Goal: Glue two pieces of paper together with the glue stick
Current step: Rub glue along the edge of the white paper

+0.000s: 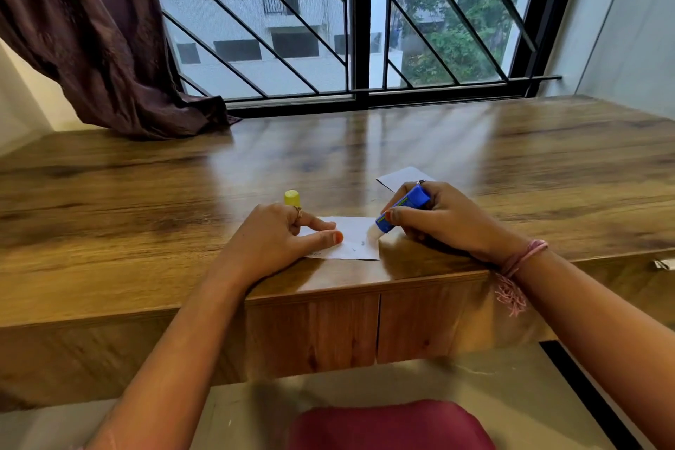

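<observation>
A small white piece of paper (352, 239) lies near the front edge of the wooden desk (146, 194). My left hand (281, 241) presses on its left part with straight fingers and thumb. My right hand (438, 217) grips a blue glue stick (403, 208), tilted down to the left, with its white tip touching the paper's right edge. A second white piece of paper (400, 177) lies just behind my right hand, partly hidden by it. The glue stick's yellow cap (292, 198) stands on the desk behind my left hand.
A dark brown curtain (91, 29) drapes onto the desk's back left. A barred window (347, 18) runs along the back edge. A scrap of paper (663, 264) lies at the desk's right front edge. A red seat (387, 426) is below.
</observation>
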The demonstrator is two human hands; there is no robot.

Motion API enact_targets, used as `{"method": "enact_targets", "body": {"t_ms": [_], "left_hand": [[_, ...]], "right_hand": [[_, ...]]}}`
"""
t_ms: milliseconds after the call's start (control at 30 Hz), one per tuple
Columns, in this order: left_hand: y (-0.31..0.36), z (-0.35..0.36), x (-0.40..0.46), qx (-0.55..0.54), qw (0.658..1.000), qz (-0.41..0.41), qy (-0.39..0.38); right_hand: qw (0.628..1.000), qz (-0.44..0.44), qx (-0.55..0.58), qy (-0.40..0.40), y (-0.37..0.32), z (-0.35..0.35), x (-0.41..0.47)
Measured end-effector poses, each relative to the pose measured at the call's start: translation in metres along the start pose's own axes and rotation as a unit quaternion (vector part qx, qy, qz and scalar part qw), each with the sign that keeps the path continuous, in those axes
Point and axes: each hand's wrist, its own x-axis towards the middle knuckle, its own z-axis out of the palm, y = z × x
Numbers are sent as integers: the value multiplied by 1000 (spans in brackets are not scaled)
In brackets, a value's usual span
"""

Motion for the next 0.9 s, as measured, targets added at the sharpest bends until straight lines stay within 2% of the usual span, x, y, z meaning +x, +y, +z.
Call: {"method": "enact_targets", "body": {"t_ms": [200,333,433,567,700,833,900], "left_hand": [[-1,0,1,-5,1000,-7,-5],[-1,0,1,-4,1000,-10,-6],[0,-1,0,-5,1000,-11,-10],[0,-1,1,-3,1000,-15,-15],[1,-1,0,-11,1000,-26,-9],[1,-1,-1,-9,1000,-26,-12],[0,-1,0,-10,999,-27,-13]], "right_hand": [[1000,4,15,22,5,0,5],[1000,-1,5,5,6,-1,4],[999,7,7,36,7,0,6],[1000,6,1,25,7,0,6],[998,17,4,57,4,0,6],[999,14,-7,42,2,0,3],[998,24,5,59,2,0,4]]}}
